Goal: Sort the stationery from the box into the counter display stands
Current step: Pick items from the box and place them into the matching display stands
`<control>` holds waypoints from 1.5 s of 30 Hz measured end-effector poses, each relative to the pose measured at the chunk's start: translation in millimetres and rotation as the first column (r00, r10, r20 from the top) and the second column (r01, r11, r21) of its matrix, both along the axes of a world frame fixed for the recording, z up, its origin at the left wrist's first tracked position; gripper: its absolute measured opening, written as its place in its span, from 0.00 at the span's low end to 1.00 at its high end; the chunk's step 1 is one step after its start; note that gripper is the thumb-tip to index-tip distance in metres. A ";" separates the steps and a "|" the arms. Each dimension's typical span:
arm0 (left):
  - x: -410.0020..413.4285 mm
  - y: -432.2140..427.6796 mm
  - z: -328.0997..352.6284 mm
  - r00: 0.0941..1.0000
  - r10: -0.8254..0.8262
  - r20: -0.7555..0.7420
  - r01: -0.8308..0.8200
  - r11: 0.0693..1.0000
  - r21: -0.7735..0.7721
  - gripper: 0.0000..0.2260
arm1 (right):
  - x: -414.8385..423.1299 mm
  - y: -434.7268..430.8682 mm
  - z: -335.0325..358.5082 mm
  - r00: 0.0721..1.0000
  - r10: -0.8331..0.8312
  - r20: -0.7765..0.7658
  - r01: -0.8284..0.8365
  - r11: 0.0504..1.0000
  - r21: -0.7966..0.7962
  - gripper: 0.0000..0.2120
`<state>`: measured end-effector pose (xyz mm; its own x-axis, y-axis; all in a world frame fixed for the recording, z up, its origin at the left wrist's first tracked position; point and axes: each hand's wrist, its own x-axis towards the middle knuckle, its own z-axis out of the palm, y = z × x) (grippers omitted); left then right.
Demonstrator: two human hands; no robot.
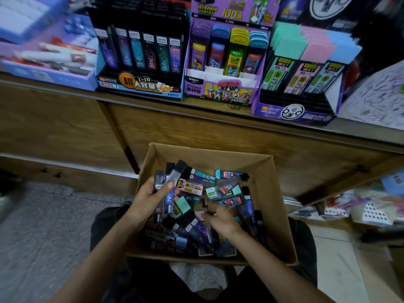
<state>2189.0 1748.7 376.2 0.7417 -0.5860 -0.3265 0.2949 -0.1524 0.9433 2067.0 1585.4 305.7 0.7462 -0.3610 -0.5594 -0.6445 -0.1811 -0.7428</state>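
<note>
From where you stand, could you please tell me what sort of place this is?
Most likely a stationery shop: printed retail display stands of pencil-lead cases stand on a wooden counter, and the left hand holds several cases over a cardboard box of mixed ones.

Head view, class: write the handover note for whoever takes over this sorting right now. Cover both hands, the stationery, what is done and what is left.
Left hand: grips a fan of dark cases above the cardboard box.
Right hand: appears to pinch one dark case inside the box.
Done: black stand, purple stand and pastel stand already hold rows of cases.
Left: many mixed cases lie in the box; sort each into its matching stand.
</note>
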 end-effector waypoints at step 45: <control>109.0 63.4 127.1 0.867 0.366 0.339 -0.277 0.918 -0.283 0.08 | 269.2 22.6 276.8 0.786 0.243 0.568 0.098 0.859 -0.503 0.11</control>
<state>2298.0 1812.1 503.3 0.9406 -0.3161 0.1236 -0.0929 0.1105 0.9895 2336.2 1608.0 582.5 0.8924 -0.3815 0.2409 -0.0718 -0.6473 -0.7589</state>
